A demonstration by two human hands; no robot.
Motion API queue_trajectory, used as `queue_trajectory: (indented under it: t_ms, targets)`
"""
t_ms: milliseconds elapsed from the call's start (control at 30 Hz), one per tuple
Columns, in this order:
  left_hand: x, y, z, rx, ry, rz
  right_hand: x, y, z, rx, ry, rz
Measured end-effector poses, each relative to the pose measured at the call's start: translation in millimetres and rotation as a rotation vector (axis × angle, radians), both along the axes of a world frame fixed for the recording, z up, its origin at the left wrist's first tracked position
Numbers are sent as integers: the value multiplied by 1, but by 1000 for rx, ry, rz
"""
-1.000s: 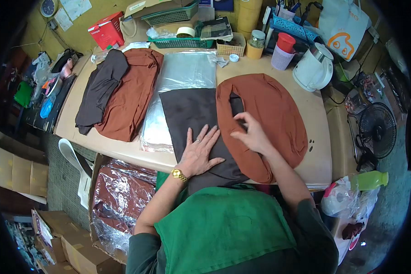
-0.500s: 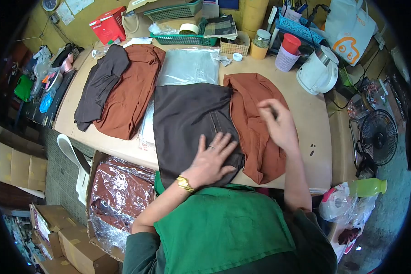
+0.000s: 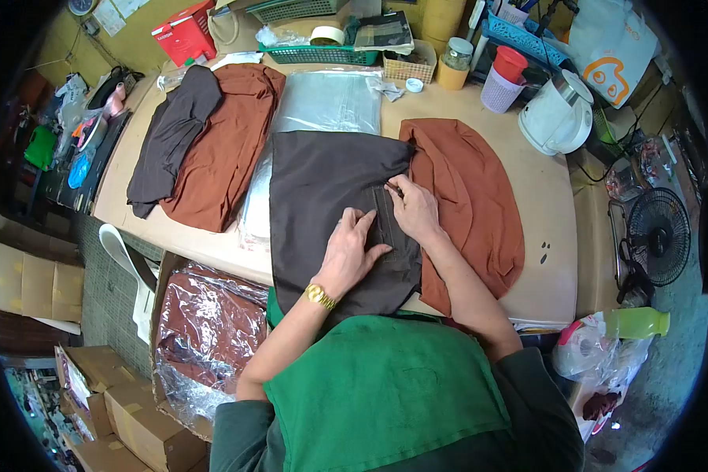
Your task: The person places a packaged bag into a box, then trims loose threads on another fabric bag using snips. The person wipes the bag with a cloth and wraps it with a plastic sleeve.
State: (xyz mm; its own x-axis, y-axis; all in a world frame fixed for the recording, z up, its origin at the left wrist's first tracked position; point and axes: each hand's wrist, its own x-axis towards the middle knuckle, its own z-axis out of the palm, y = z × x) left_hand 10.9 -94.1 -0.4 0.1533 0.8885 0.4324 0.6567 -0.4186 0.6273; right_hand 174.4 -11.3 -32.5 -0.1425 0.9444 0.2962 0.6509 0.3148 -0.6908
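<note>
A dark brown garment [image 3: 315, 181] lies flat on the table in front of me, a stitched pocket slit [image 3: 383, 220] running down its right side. My left hand [image 3: 350, 250] rests on the cloth left of the slit, thumb and forefinger spread apart. At the slit's upper end my right hand [image 3: 415, 211] pinches the garment; the exact bit between the fingertips is too small to make out. A rust-brown part [image 3: 472, 197] of cloth lies beside the dark panel, under my right forearm.
Another dark and rust garment [image 3: 232, 141] lies at the table's left. Clear plastic bags [image 3: 330, 102] are stacked behind the dark cloth. Green baskets [image 3: 318, 55], a jar [image 3: 455, 63] and a white kettle [image 3: 556, 118] line the back. A carton with plastic-wrapped clothing [image 3: 212, 322] stands below left.
My right hand has come down leftward from above the rust cloth and pinches at the pocket slit. My left hand has drawn up from lying flat, its fingers now more bent.
</note>
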Motion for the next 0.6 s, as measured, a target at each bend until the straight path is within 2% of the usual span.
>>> queue_trajectory:
  t_ms: [167,267,300,367,400,433,500,567,600]
  targets:
    - [9,15,-29,27,64,72,5,2,-3,1,95,31]
    - [1,21,-30,2,-123,157,5,2,3,34,182,42]
    - [-7,23,-35,64,-148,178,7,0,12,-47,169,31]
    - [-23,22,-34,-431,-750,171,7,-1,16,-129,160,20]
    - [-35,23,-33,-449,-912,82,8,0,14,-144,189,16]
    - [-40,21,-33,-461,-1261,72,9,2,13,-159,217,12]
    - [-70,24,-41,-564,-1828,-111,10,4,3,-118,261,26]
    - [-93,19,-40,-577,-2267,-158,11,6,-1,-76,306,41]
    - [-103,14,-32,-540,-2445,-278,11,6,1,-130,292,28]
